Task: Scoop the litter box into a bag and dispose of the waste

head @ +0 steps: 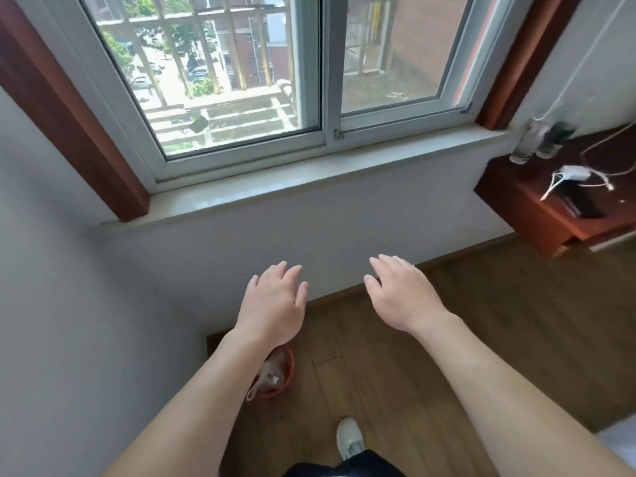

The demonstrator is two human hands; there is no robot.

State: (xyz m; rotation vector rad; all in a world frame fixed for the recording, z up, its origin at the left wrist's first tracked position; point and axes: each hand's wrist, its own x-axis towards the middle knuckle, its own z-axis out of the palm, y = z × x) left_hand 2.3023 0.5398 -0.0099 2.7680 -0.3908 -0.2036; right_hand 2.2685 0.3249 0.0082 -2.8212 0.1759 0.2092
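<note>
Both arms reach forward over a wooden floor, palms down. My left hand (275, 304) is open with fingers spread and holds nothing. My right hand (401, 292) is likewise open and empty, a little to the right. Below my left wrist an orange bin (284, 380) stands on the floor in the corner, with a thin plastic bag (270, 375) in it; my forearm hides part of it. No litter box or scoop is in view.
A white wall and window sill (275, 192) lie straight ahead under a sliding window. A red-brown table (550, 215) at the right carries bottles, a white charger with cables and a dark phone. My white shoe (350, 438) is on the floor below.
</note>
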